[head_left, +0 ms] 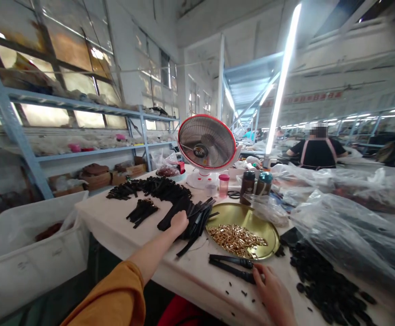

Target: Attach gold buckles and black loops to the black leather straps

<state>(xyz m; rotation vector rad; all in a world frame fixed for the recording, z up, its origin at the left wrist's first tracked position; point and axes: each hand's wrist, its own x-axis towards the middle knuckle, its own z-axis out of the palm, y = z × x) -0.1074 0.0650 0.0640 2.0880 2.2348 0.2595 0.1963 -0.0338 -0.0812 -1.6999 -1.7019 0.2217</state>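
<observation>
Along the windows at left, a blue shelving rack (90, 108) loaded with bagged goods; on the far wall, a red sign (316, 97), characters too smeared to read. In the foreground, a white-covered table (111, 215), flanked by a white bin (30, 262) at left and clear plastic bags (349, 217) at right. Farther back, a person (317, 153) in a black top with pinkish straps, back turned. On the table's far side, a red-rimmed fan (214, 140), blocking part of the view behind; on its hub, a badge (201, 151), lettering too blurred to read. Nearer, a gold-coloured tray (267, 219), far rim partly covered by thin plastic; just beyond, two dark bottles (247, 188), pale marking on one illegible. Left of the tray, a heap of black strips (165, 188); among the nearest strips, the left hand (179, 222), curled, grip hidden from this angle. Before the tray, the right hand (272, 290), thumb and fingers pinching a forked black piece (233, 261). On the tray, small gold-coloured fittings (236, 240); near the right hand, tiny black bits (244, 293).
</observation>
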